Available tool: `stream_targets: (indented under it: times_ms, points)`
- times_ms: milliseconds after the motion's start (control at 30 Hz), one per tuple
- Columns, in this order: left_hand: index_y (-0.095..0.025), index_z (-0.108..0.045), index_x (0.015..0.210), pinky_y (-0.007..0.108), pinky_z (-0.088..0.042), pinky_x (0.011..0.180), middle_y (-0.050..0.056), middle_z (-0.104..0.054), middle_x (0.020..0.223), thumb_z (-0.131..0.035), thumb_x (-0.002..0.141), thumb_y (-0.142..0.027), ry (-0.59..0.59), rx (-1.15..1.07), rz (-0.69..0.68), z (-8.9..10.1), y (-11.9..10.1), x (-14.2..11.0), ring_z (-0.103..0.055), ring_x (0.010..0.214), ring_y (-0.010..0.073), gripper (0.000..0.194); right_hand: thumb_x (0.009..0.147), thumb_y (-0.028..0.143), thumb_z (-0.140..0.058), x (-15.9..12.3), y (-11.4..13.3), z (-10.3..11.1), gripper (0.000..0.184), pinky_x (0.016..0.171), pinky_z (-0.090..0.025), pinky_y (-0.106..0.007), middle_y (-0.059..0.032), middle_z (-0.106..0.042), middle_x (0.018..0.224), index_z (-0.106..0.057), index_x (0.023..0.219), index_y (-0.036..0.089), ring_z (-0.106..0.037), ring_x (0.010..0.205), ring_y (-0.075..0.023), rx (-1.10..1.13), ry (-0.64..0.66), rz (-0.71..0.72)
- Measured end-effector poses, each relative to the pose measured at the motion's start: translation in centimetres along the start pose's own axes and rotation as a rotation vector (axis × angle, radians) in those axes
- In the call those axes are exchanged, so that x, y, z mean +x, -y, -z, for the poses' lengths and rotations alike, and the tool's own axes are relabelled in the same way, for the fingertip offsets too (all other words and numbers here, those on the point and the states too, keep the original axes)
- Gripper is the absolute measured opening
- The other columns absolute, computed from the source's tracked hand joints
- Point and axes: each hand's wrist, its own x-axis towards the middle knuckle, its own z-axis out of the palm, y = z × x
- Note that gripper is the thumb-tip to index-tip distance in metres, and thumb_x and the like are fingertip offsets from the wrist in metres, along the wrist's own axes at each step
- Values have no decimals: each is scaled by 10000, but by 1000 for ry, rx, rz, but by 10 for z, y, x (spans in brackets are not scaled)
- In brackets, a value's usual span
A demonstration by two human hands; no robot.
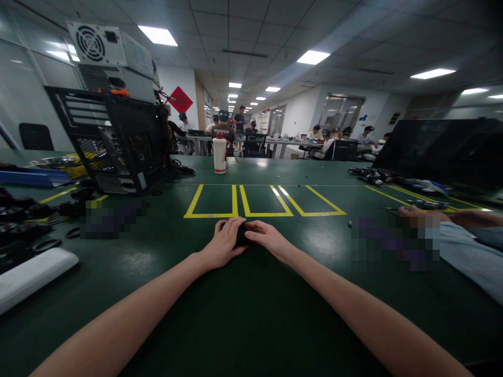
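My left hand (225, 242) and my right hand (268, 238) meet in the middle of the green table (251, 314), just in front of the yellow taped boxes (259, 201). Both have their fingers curled round a small black object (241, 234), which the fingers mostly hide, so I cannot make out what it is. It rests on or just above the table top.
An open black computer case (118, 139) with a grey power supply (113, 57) on top stands at the left. A white bottle (219, 153) stands behind the tape. Black parts and a white pad (31, 275) lie far left. Another person's arm (451, 235) rests at the right.
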Motion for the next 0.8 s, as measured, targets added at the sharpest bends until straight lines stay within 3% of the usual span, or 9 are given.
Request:
stream_targets:
  times_ms: [133,367,500,667,800]
  points:
    - [-205,-199,1206,444,-211,944,100,-363,1203,-526,735,-244,11,-6,-3,1,-1,0,-353,1117,235,576,556,218,-690,0,-2,2,417,824,-404,-350,-20,-540,977,-504,929,216,-499,937,-167,27,40,38]
    - [-207,-210,1191,448,-224,930,103,-372,1192,-530,730,-249,-9,14,0,-1,-1,1,-352,1116,242,562,640,346,-615,2,-6,-2,332,834,-385,-353,-27,-564,919,-511,922,205,-517,905,-160,11,-49,48]
    - [-213,-193,1206,448,-218,935,101,-367,1197,-533,729,-253,-7,7,1,-1,-1,0,-346,1122,244,587,633,329,-624,2,-3,-1,352,854,-372,-366,-49,-549,984,-518,934,180,-500,945,-171,-15,-33,-7]
    - [-206,-197,1204,444,-217,937,103,-361,1199,-519,735,-247,5,-4,-1,0,0,0,-346,1118,239,570,562,228,-683,-1,0,2,409,830,-396,-367,-26,-534,963,-497,926,214,-492,955,-178,-30,29,62]
    - [-201,-202,1200,443,-210,942,105,-358,1200,-525,731,-251,1,-3,2,-1,1,1,-347,1116,238,571,610,288,-649,-2,-4,1,384,811,-406,-367,-23,-531,942,-482,951,228,-503,929,-176,-28,6,44]
